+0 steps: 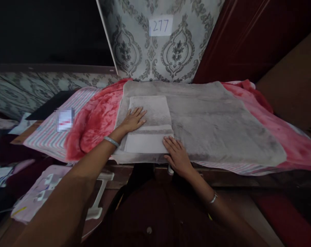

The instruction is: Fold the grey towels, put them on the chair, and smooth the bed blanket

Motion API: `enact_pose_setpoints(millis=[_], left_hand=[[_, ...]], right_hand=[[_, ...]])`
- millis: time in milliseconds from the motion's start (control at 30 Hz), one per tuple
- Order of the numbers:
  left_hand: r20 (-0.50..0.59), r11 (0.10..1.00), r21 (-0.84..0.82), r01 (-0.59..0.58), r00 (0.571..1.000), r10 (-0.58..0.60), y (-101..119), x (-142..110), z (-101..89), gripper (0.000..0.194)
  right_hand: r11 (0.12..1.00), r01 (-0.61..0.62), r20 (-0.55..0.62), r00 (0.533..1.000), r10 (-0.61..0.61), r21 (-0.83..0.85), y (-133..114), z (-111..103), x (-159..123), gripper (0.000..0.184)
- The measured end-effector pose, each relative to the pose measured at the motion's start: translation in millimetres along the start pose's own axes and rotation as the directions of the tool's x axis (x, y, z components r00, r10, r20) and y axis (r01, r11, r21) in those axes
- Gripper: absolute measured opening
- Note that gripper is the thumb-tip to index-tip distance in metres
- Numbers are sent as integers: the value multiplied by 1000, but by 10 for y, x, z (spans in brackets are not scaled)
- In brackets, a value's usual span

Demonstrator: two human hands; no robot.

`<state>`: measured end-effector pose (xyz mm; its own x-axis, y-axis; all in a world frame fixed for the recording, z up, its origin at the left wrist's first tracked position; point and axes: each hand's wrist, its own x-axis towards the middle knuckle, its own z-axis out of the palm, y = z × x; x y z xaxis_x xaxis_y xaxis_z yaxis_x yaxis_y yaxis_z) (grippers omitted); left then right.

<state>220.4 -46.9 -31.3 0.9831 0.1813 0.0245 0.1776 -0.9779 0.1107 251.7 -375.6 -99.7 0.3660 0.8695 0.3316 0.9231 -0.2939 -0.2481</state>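
Observation:
A large grey plush cloth lies spread over the surface in front of me. On its left part rests a smaller folded piece of lighter grey cloth, with a smooth pale strip along its near side. My left hand lies flat on this folded piece, fingers spread, and a bangle is on the wrist. My right hand rests with fingers stretched out at the near right corner of the folded piece, partly on the grey cloth. Neither hand grips anything.
Beneath the grey cloth is a red and pink plush blanket, over a striped sheet. A dark screen stands at the back left. A paper marked 277 is on the patterned wall. Pale folded fabric lies lower left.

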Motion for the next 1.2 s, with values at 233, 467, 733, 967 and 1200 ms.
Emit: enact_pose_setpoints(millis=[233, 467, 733, 967, 1200], left_hand=[[-37, 993, -115, 1, 999, -6, 293, -567, -10, 59], [-214, 978, -195, 71, 970, -113, 351, -1364, 192, 66], [-249, 906, -67, 417, 873, -420, 784, -1482, 97, 60], [-263, 869, -94, 487, 829, -493, 856, -1523, 35, 55], [-288, 825, -255, 504, 775, -563, 694, -1493, 129, 62]], right_hand=[[994, 16, -57, 998, -9, 112, 97, -36, -35, 56], [996, -24, -67, 997, 30, 90, -82, -109, 152, 49], [996, 73, 0, 997, -73, 43, -231, -50, 339, 55], [986, 138, 31, 990, -141, 94, -370, -18, 522, 57], [988, 140, 76, 986, -145, 70, -565, 24, 623, 62]])
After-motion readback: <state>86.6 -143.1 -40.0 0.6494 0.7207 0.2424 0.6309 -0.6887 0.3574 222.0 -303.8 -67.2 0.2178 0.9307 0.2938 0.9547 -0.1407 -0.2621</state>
